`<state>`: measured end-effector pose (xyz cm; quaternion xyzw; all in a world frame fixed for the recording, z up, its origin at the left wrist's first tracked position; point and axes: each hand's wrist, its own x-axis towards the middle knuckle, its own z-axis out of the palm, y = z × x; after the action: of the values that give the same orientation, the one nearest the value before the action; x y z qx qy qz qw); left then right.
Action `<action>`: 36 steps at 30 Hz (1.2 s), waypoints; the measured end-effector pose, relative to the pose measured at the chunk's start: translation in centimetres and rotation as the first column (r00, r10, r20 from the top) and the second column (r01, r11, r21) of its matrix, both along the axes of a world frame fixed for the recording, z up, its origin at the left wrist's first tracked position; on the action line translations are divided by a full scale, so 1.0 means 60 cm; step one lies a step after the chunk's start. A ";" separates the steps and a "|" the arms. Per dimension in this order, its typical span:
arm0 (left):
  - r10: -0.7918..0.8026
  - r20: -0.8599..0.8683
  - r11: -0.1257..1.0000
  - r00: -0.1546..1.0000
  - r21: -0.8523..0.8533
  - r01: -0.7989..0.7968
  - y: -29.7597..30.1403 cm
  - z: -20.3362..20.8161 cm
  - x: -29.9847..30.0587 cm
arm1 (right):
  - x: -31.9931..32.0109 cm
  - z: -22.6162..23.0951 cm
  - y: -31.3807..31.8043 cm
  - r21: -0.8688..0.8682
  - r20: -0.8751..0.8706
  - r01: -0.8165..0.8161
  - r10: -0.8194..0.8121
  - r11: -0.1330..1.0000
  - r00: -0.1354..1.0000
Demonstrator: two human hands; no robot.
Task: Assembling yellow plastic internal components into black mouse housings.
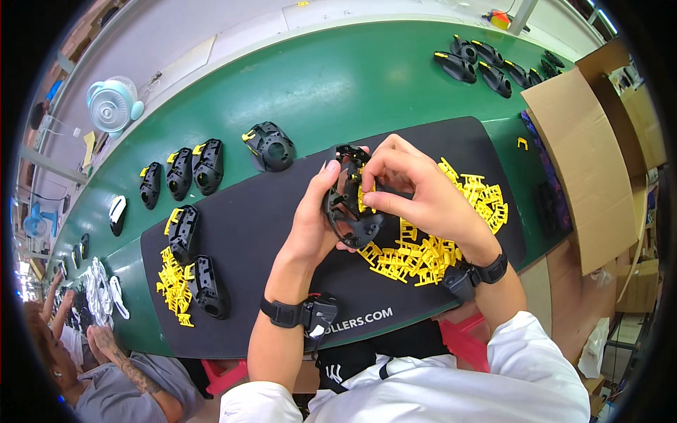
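My left hand (310, 220) is wrapped round the left side of a black plastic shell (367, 231) with round and slotted openings, held above the dark mat. From the other side, my right hand (427, 189) reaches in with thumb and forefinger pinched on a small yellow plastic clip (362, 201), which sits against the shell's inner edge. The fingers partly cover it, so I cannot tell whether it is seated. Beneath and beside my right hand lies a loose heap of yellow clips (423, 259) on the mat.
Black shells with yellow clips stand left on the mat (261, 282), by a smaller clip pile (173, 285), and along the green table (338, 70). More shells (455, 67) lie far right. An open cardboard box (585, 162) borders the right. A co-worker (134, 384) sits at the left.
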<state>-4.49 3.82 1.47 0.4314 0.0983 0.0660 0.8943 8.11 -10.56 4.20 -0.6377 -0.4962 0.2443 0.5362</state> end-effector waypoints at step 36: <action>0.718 -0.143 -0.119 0.681 0.939 0.323 0.196 0.008 0.113 | 0.050 0.027 -0.070 -0.521 0.520 0.019 0.299 0.853 0.800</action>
<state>2.30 15.55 1.93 0.8973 0.4035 0.1120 0.1396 11.14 -14.73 5.82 -0.7581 -0.6025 0.1974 0.1528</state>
